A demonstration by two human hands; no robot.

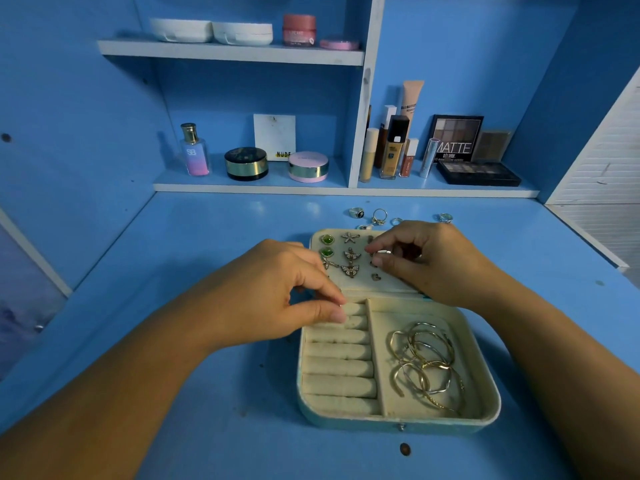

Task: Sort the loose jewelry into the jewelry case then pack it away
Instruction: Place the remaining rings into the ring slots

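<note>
- a person's left hand [277,289] is resting at the far end of the ring rolls [339,368] in the open jewelry case [398,421], thumb and forefinger drawn close together on the topmost roll; whether anything is pinched between them cannot be told.
- the right hand [429,261] is hovering over the case's opened lid [360,285], its fingers curled and its thumb and forefinger pinching a small silver ring [383,252].
- the case is sitting open on the blue desk [173,254] straight in front of the person, its lid lying flat on the far side.
- a tangle of gold bangles [426,368] is lying in the wide compartment to the right of the ring rolls.
- earrings are sitting pinned on the lid's pad: two green stones [327,240] at the left, with a starfish [350,237] and butterflies [350,270] beside them.
- several loose rings [356,213] are lying on the desk just beyond the lid, one of them [445,217] apart at the right.
- on the shelves behind, a perfume bottle [194,150], round compacts [246,163] and an eyeshadow palette [457,138] are standing among other cosmetics.
</note>
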